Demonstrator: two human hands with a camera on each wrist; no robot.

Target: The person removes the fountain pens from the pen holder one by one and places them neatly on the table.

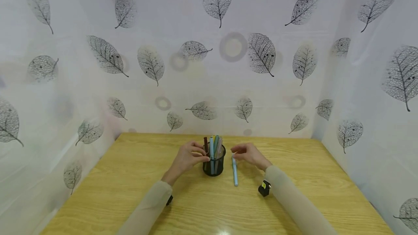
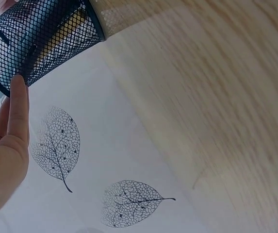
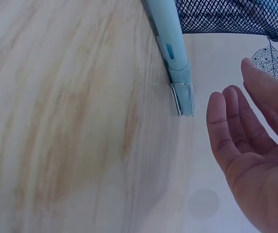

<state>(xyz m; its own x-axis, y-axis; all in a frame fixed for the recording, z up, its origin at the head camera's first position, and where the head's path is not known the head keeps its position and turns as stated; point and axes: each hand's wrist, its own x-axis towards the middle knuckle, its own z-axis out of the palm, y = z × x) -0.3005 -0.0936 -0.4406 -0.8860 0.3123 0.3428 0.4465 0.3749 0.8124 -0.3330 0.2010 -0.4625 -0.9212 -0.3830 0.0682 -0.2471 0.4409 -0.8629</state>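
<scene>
The left hand (image 1: 187, 157) rests against the left side of a black mesh pen holder (image 1: 213, 166), which stands upright on the wooden table (image 1: 130, 177) near the middle, toward the far edge. In the left wrist view the fingers (image 2: 18, 111) lie straight along the holder's rim (image 2: 37, 36), touching the mesh rather than curling round it, so the hand is open. The sleeve of that arm (image 1: 147, 206) runs back toward the near left.

Inside the holder stand several pens (image 1: 213, 148): a dark brown one on the left, then pale blue, green and grey ones, all poking above the rim.

Just to the right of the holder a light blue pen (image 1: 234, 171) lies flat on the table, its length running from far to near. In the right wrist view this pen (image 3: 170, 46) lies just beside the mesh wall, its clip end (image 3: 183, 97) pointing toward the hand.

The right hand (image 1: 249, 153) hovers at the far end of the light blue pen. Its fingers (image 3: 231, 131) are relaxed and slightly bent, apart from the pen, holding nothing; the hand is open. A small black device with a yellow-green mark (image 1: 263, 188) sits at the right wrist, over the table.

Behind and on both sides hangs a white curtain printed with grey leaves (image 1: 261, 53).
</scene>
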